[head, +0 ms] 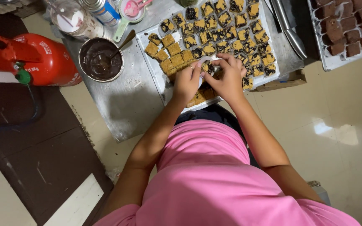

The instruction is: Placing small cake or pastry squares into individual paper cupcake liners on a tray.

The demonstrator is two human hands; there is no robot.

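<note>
We see both hands, left hand [186, 81] and right hand [230, 77], fingers pinching one topped square [208, 67], steadying it above the tray [158, 77].

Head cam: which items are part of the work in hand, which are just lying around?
In use:
left hand
right hand
square golden cake pieces with dark topping
white rectangular tray
round metal bowl of dark chocolate with spoon

Lying about:
red gas cylinder
tray of brown cake squares
clear plastic jar

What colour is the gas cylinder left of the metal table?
Red, with a green valve knob; the gas cylinder shows clearly in the head view.
</note>
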